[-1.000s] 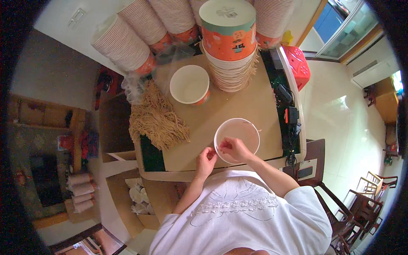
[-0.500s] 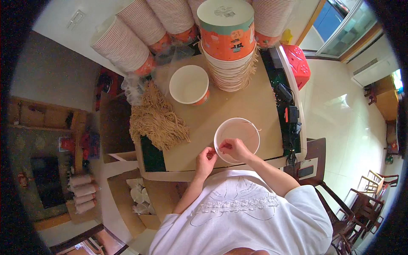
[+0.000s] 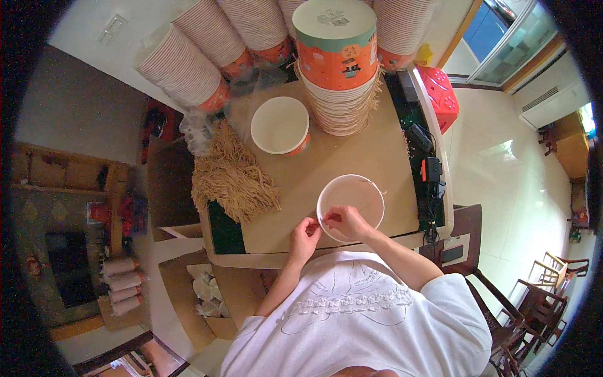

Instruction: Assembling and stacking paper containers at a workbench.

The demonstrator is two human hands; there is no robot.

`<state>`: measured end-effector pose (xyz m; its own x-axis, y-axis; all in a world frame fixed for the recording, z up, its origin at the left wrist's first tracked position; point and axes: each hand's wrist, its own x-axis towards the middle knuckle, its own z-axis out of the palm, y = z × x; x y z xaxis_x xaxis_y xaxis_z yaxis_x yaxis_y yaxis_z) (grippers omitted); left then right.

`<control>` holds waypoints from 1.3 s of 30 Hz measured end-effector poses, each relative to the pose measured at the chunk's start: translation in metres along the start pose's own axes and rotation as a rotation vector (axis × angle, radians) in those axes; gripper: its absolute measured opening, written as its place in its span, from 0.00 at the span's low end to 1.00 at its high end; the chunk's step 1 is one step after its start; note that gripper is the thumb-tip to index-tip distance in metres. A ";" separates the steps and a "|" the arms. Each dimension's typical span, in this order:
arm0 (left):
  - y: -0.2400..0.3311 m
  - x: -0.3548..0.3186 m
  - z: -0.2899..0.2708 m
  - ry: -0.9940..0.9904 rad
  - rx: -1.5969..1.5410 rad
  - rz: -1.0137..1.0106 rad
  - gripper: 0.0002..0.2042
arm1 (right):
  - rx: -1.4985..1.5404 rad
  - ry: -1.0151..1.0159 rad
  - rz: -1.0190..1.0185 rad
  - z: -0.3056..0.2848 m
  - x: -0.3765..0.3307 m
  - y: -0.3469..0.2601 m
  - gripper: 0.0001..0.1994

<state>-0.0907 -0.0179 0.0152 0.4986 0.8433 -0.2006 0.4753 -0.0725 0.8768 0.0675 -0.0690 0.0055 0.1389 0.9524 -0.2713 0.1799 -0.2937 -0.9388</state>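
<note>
A white paper bucket (image 3: 370, 217) stands open-topped near the table's front edge. A short end of tan twine (image 3: 384, 191) sticks out at its right rim. My right hand (image 3: 345, 223) reaches inside the bucket, fingers pinched together close to its left wall. Outside that same wall, my left hand (image 3: 306, 237) also pinches, its fingertips against the bucket. Whatever lies between the fingers of either hand is too small to make out. A loose heap of tan twine pieces (image 3: 232, 179) lies to the left, beside another upright paper bucket (image 3: 276, 125).
A tall upside-down stack of orange and green buckets (image 3: 336, 63), twine hanging at the rims, stands at the back. More stacked buckets (image 3: 182, 66) line the wall. Black cables and adapters (image 3: 432, 169) run along the right edge; a cardboard box (image 3: 179, 295) sits lower left.
</note>
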 end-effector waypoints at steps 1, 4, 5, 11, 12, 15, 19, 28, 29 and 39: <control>0.000 0.000 0.000 -0.003 0.010 -0.003 0.06 | 0.007 0.000 0.005 0.000 0.000 0.000 0.06; -0.003 0.000 0.001 0.010 0.045 0.032 0.06 | -0.041 -0.008 -0.009 -0.001 0.000 -0.004 0.06; -0.003 0.001 0.001 0.011 0.044 0.032 0.06 | -0.042 -0.008 -0.009 0.000 0.001 -0.003 0.06; 0.004 0.003 0.002 0.040 0.033 0.035 0.05 | -0.061 -0.010 -0.033 -0.003 0.003 -0.009 0.06; 0.006 0.003 0.002 0.041 0.105 0.077 0.04 | -0.052 -0.006 -0.029 -0.003 0.004 -0.008 0.06; 0.012 0.006 0.003 0.048 0.211 0.146 0.04 | -0.062 -0.001 -0.065 -0.007 0.005 -0.009 0.06; 0.013 0.008 0.001 0.037 0.221 0.147 0.04 | -0.132 -0.003 -0.079 -0.012 0.003 -0.022 0.09; -0.043 0.002 -0.038 0.077 0.514 0.037 0.05 | -0.435 -0.122 -0.115 -0.019 -0.006 -0.032 0.09; -0.041 0.003 -0.041 0.040 0.348 -0.017 0.05 | -0.443 -0.126 -0.117 -0.019 -0.006 -0.034 0.09; 0.003 0.014 -0.026 -0.137 -0.470 -0.016 0.04 | -0.245 -0.013 -0.269 0.000 -0.004 -0.076 0.12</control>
<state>-0.1014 0.0076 0.0269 0.5995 0.7624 -0.2438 0.1205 0.2152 0.9691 0.0531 -0.0502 0.0774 0.0424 0.9988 -0.0256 0.4365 -0.0416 -0.8987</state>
